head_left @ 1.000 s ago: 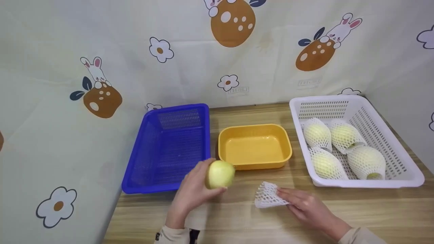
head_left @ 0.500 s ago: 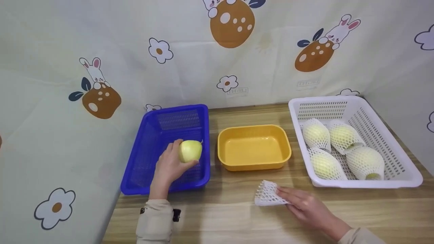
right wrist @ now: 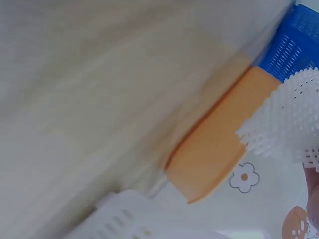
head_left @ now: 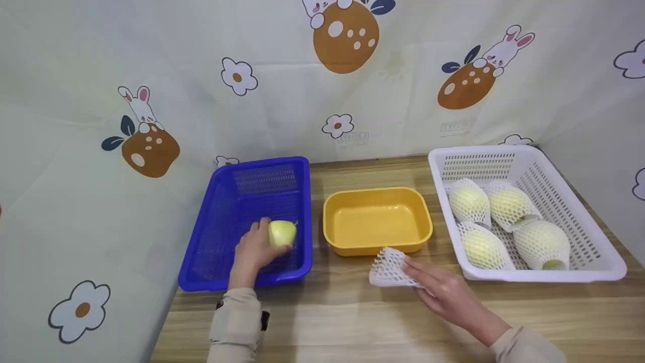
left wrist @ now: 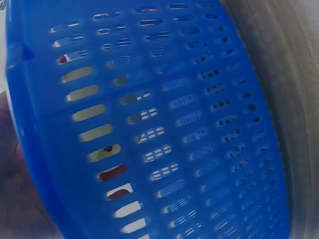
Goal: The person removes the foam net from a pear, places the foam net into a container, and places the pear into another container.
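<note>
Holding fruit [head_left: 283, 233] in left hand [head_left: 256, 248], foam net [head_left: 390, 269] in right hand [head_left: 446, 291].
Left of yellow tray [head_left: 352, 248], cradle round sides; likely firm, smooth, easily bruised.

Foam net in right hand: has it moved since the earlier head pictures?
Yes: the foam net has moved up the picture, its tip now overlapping the yellow basin.

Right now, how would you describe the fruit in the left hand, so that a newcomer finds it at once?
On the wood-grain table, look to the blue basket at the left. Inside it, the left hand grips a pale yellow-green fruit. It is bare, while the four fruits in the white basket wear white foam nets.
</note>
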A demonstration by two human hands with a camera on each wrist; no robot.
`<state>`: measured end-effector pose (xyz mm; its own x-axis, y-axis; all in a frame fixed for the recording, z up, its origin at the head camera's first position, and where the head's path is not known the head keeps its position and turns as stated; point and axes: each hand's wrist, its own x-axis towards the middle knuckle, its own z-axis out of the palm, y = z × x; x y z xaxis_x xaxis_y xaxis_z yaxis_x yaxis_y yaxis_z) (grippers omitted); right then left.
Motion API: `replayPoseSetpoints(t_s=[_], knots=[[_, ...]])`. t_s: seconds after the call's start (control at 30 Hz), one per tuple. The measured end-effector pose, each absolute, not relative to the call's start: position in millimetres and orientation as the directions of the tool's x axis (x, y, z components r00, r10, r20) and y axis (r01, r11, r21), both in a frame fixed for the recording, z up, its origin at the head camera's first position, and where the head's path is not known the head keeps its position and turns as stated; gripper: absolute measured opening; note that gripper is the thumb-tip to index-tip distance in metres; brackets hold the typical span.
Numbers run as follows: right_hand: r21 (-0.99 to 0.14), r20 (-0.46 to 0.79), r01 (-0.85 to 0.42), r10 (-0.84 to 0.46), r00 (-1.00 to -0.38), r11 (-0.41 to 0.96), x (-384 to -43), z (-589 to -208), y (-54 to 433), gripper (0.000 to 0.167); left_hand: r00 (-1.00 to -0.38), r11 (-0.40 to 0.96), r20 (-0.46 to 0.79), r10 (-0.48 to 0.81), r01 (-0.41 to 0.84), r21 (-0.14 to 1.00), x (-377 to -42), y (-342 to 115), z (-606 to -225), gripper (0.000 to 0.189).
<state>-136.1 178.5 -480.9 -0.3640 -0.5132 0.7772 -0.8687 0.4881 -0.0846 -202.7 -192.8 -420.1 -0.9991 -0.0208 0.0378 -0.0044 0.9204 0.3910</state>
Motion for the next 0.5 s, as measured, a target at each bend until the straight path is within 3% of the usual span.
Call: replayPoseSetpoints(t_s=[0.3, 0.5], knots=[[-0.055, 0.755, -0.809, -0.506, -0.418, 0.586, -172, -454, 156, 0.047, -1.000, 0.923, 0.009, -0.014, -0.010, 0.384, -204, -191, -424, 0.070], [-0.111, 0.593, -0.735, -0.548, -0.589, 0.669, -194, -455, 146, 0.069, -1.000, 0.928, -0.007, -0.007, -0.009, 0.372, -205, -192, -429, 0.070]])
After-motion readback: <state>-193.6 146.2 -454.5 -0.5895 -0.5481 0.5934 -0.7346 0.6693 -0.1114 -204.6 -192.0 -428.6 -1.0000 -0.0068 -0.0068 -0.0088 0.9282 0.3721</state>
